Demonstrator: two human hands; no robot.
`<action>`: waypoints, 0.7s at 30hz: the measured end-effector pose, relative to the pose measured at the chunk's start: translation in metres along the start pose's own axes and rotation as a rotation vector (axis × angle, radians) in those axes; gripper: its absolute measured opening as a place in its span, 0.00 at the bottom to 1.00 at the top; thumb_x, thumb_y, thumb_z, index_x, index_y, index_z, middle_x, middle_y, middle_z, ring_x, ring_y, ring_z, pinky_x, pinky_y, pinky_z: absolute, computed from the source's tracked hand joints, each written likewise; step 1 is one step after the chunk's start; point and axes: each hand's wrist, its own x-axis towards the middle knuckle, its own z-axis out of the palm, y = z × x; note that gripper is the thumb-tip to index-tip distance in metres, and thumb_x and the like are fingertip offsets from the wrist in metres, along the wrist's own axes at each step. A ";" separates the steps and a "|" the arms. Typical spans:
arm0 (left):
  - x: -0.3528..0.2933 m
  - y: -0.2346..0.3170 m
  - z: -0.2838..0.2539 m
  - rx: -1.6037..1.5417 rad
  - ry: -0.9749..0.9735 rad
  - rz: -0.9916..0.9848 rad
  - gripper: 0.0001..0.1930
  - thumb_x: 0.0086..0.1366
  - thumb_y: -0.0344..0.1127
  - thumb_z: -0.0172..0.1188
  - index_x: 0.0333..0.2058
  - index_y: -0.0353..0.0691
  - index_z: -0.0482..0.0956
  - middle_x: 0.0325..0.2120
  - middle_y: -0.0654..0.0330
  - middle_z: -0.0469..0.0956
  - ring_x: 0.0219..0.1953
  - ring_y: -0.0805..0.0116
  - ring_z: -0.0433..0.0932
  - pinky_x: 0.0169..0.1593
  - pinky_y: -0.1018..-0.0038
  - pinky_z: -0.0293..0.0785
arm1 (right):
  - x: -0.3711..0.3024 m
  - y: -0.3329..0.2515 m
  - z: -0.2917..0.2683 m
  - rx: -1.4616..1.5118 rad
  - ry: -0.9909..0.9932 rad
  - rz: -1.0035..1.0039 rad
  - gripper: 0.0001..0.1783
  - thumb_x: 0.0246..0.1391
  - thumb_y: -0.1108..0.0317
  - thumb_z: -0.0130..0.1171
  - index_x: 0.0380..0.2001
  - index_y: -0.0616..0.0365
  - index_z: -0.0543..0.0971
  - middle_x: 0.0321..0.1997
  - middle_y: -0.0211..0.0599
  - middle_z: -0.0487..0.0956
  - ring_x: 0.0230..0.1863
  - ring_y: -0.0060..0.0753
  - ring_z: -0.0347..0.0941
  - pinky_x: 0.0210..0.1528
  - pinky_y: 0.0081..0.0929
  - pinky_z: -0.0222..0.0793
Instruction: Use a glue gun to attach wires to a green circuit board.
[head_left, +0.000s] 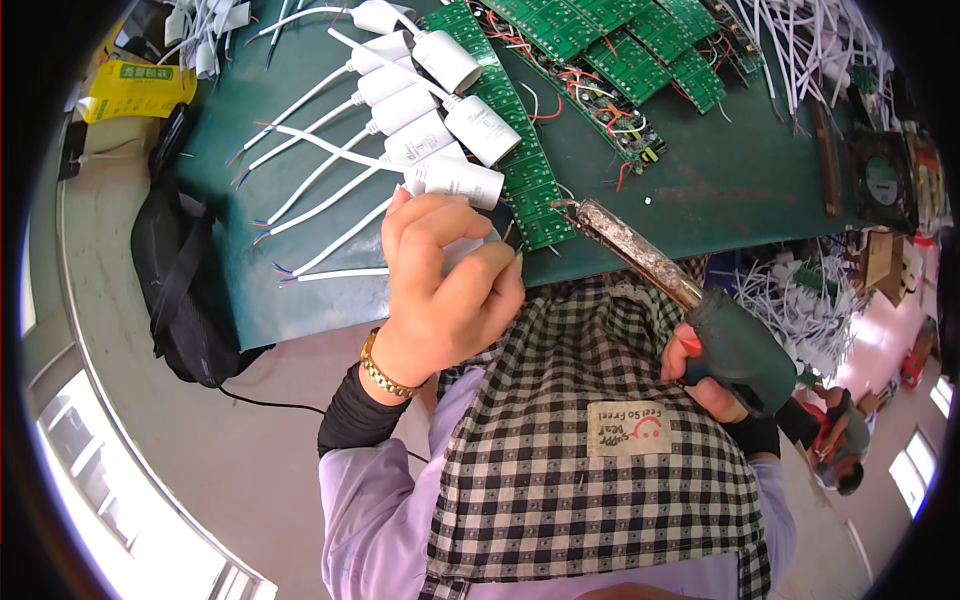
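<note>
My left hand [440, 280] is closed, with its fingers curled over a white cylindrical housing [463, 250] at the table's near edge. Most of that piece is hidden by the fingers. Above the knuckles lies another white housing [458, 182], part of a row of several with white cables ending in bare coloured wires. Beside the row runs a long green circuit board strip [522, 180]. In my right hand [716, 400] is a soldering gun [745, 352] with a dark green grip. Its metal barrel points up and left, the tip close to the strip's near end.
Green circuit board panels [640, 60] and wired small boards [625, 130] cover the table's far side. White cables [825, 60] pile up at far right, more [800, 310] below. A black bag [180, 270] hangs at left, near a yellow packet [137, 92]. Another person [838, 440] is at lower right.
</note>
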 end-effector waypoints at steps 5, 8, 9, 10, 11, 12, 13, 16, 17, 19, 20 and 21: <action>-0.001 0.000 0.002 -0.037 -0.013 0.001 0.13 0.37 0.24 0.65 0.25 0.42 0.75 0.32 0.60 0.68 0.39 0.56 0.71 0.51 0.48 0.60 | 0.003 -0.005 0.003 -0.056 0.040 -0.012 0.35 0.49 0.49 0.61 0.54 0.60 0.65 0.30 0.38 0.70 0.32 0.34 0.68 0.38 0.33 0.66; 0.000 0.000 0.003 -0.046 -0.041 0.014 0.13 0.37 0.24 0.65 0.25 0.42 0.74 0.30 0.61 0.67 0.38 0.57 0.71 0.51 0.47 0.60 | 0.005 -0.005 0.001 -0.017 -0.004 0.021 0.34 0.50 0.49 0.60 0.51 0.62 0.66 0.29 0.38 0.70 0.32 0.32 0.68 0.38 0.31 0.67; 0.000 0.000 0.004 -0.041 -0.061 0.015 0.12 0.37 0.24 0.65 0.24 0.42 0.74 0.29 0.61 0.67 0.38 0.57 0.71 0.50 0.47 0.60 | 0.005 -0.005 0.002 -0.016 -0.003 0.019 0.34 0.50 0.49 0.60 0.51 0.62 0.66 0.29 0.38 0.70 0.32 0.32 0.68 0.38 0.31 0.67; 0.000 0.000 0.004 -0.041 -0.062 0.017 0.12 0.37 0.24 0.65 0.24 0.42 0.74 0.29 0.61 0.67 0.38 0.57 0.71 0.50 0.47 0.60 | 0.005 -0.006 0.003 0.035 0.019 0.070 0.33 0.49 0.48 0.60 0.48 0.64 0.67 0.30 0.37 0.70 0.32 0.32 0.69 0.38 0.31 0.67; -0.001 0.000 0.004 -0.038 -0.069 0.012 0.12 0.38 0.25 0.65 0.24 0.42 0.74 0.29 0.61 0.67 0.38 0.57 0.71 0.50 0.46 0.59 | 0.005 -0.007 0.004 0.086 0.041 0.121 0.32 0.49 0.48 0.60 0.46 0.65 0.68 0.30 0.37 0.70 0.32 0.31 0.69 0.37 0.30 0.67; -0.001 0.000 0.004 -0.035 -0.076 0.006 0.12 0.38 0.25 0.65 0.24 0.42 0.74 0.29 0.61 0.67 0.38 0.57 0.71 0.50 0.46 0.59 | 0.007 -0.010 0.003 0.087 0.042 0.119 0.32 0.49 0.48 0.60 0.46 0.65 0.68 0.30 0.37 0.70 0.32 0.31 0.69 0.37 0.30 0.67; -0.001 0.000 0.004 -0.035 -0.076 0.008 0.12 0.38 0.25 0.65 0.24 0.42 0.74 0.29 0.61 0.67 0.38 0.57 0.71 0.50 0.46 0.59 | 0.011 -0.014 0.001 -0.031 -0.012 0.075 0.32 0.49 0.47 0.59 0.44 0.65 0.68 0.29 0.37 0.71 0.31 0.31 0.69 0.37 0.30 0.67; -0.001 0.000 0.003 -0.024 -0.082 0.013 0.12 0.38 0.25 0.65 0.25 0.42 0.74 0.29 0.61 0.68 0.38 0.57 0.71 0.50 0.47 0.60 | 0.016 -0.020 -0.004 -0.193 -0.103 0.059 0.30 0.49 0.47 0.57 0.41 0.66 0.69 0.28 0.37 0.72 0.29 0.31 0.70 0.36 0.29 0.68; -0.001 0.001 0.003 -0.022 -0.086 0.011 0.12 0.38 0.25 0.65 0.25 0.42 0.75 0.30 0.61 0.68 0.38 0.57 0.71 0.51 0.47 0.59 | 0.016 -0.020 -0.006 -0.235 -0.140 0.088 0.29 0.50 0.48 0.56 0.40 0.66 0.69 0.28 0.37 0.72 0.28 0.31 0.70 0.36 0.29 0.68; 0.000 0.001 0.003 -0.018 -0.091 0.011 0.12 0.38 0.25 0.65 0.25 0.41 0.75 0.30 0.61 0.68 0.38 0.57 0.71 0.51 0.47 0.59 | 0.013 -0.012 -0.006 -0.229 -0.123 0.036 0.30 0.51 0.49 0.55 0.44 0.67 0.68 0.28 0.37 0.72 0.29 0.31 0.70 0.36 0.29 0.68; 0.000 0.001 0.003 -0.017 -0.098 0.021 0.13 0.37 0.24 0.65 0.25 0.42 0.75 0.30 0.61 0.67 0.38 0.56 0.70 0.49 0.50 0.61 | 0.012 -0.008 -0.006 -0.221 -0.109 -0.015 0.30 0.51 0.51 0.54 0.47 0.68 0.68 0.27 0.37 0.73 0.29 0.31 0.71 0.36 0.29 0.68; 0.001 0.000 0.003 -0.015 -0.105 0.031 0.13 0.36 0.24 0.65 0.25 0.43 0.75 0.30 0.61 0.66 0.38 0.56 0.70 0.48 0.53 0.62 | 0.012 -0.007 -0.003 -0.220 -0.111 -0.016 0.30 0.51 0.51 0.54 0.47 0.68 0.68 0.27 0.37 0.73 0.29 0.31 0.71 0.36 0.29 0.68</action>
